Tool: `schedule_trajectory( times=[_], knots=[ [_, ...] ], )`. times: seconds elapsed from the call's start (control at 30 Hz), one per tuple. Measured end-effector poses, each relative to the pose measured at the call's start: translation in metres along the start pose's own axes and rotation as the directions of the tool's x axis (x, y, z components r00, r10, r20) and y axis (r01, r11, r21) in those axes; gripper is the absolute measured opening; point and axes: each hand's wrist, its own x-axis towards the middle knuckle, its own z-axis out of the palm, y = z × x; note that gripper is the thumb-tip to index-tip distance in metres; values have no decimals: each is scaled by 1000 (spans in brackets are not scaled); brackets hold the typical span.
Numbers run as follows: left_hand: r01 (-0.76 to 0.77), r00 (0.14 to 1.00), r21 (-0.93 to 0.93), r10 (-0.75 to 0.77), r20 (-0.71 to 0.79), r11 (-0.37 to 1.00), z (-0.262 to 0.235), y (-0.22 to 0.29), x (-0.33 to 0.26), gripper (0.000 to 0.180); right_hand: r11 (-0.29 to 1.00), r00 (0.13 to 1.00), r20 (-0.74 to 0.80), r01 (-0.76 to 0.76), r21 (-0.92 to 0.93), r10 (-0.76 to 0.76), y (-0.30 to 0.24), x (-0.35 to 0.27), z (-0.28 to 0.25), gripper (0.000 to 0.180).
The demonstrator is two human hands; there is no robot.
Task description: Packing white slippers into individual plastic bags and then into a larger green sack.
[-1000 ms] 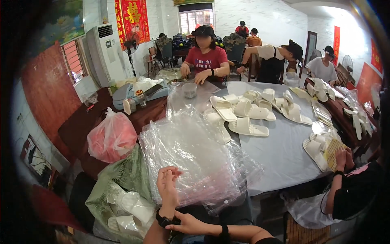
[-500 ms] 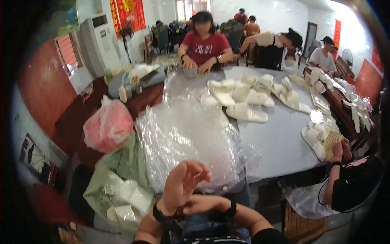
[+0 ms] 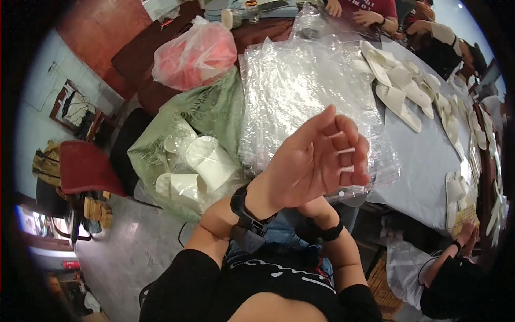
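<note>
Two hands hang empty at the bench (image 3: 429,161) edge, the left hand (image 3: 316,161) raised with loose, open grip over the right hand (image 3: 316,206), just short of the clear bags (image 3: 306,91), so picking one likely comes next, needing a forward reach.

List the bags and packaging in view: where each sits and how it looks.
Clear plastic bags: flat glossy stack on the table, beyond the raised left hand.
Pink bag: bulging, knotted, at the table's far left.
Green sack: open, beside the stack, holding wrapped white slippers.
</note>
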Motion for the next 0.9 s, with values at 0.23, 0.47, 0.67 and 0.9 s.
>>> schedule_trajectory(
  times=[0.23,0.47,0.67,0.9],
  knots=[
    [-201,979,-44,202,22,979,13,30,-11,33,987,985,151,107,-118,-89,1,-10,-2,22],
    [-408,882,-147,431,192,901,9,66,-25,36,762,856,157,512,-397,-493,-13,-27,22,15],
    [-645,741,44,610,283,763,31,70,-33,19,645,741,378,670,-367,-554,-28,-38,29,14],
    [-591,786,109,540,302,799,44,42,-32,25,908,894,243,409,-97,-376,-4,-20,25,8]
  ],
)
